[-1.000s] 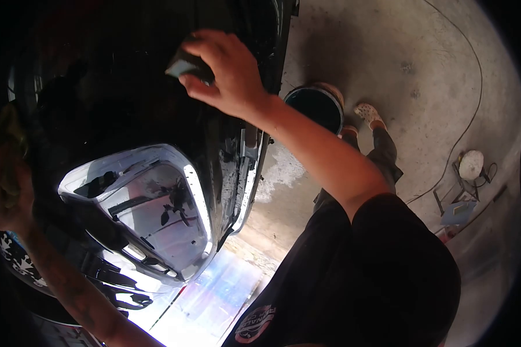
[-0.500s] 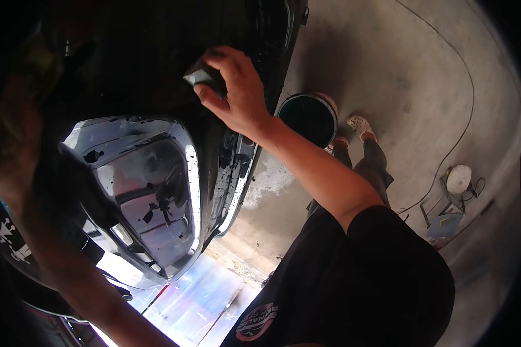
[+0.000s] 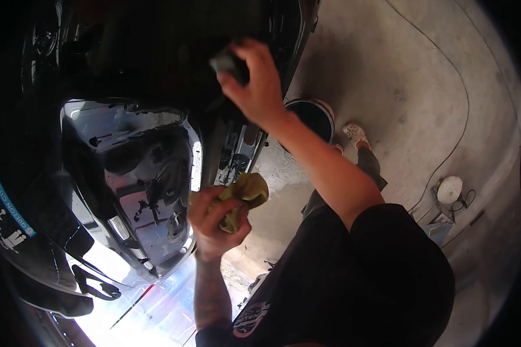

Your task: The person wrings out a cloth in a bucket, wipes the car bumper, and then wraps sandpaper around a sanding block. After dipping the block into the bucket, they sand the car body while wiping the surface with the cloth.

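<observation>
My right hand (image 3: 259, 81) grips a small dark grey block (image 3: 230, 65) between thumb and fingers, against or just above a glossy black car panel (image 3: 156, 58). Whether the block is a sponge cannot be told; it is blurred. My left hand (image 3: 214, 222) is closed around a crumpled yellow-green cloth (image 3: 250, 189), held in front of my body, clear of the paint. Below the panel, a car window (image 3: 156, 191) carries dark reflections and wet-looking spots.
A bucket (image 3: 331, 113) with dark contents stands on the concrete floor (image 3: 399, 75) beside the car, near a shoe (image 3: 356, 134). A cable (image 3: 466, 98) runs across the floor. A round white-topped object (image 3: 450, 189) sits farther right. A blue-and-white sticker (image 3: 11, 202) marks the car's left side.
My left hand has come from the far left of the car toward my body, bringing the cloth. My right hand has shifted slightly right with the block. The view has moved a little.
</observation>
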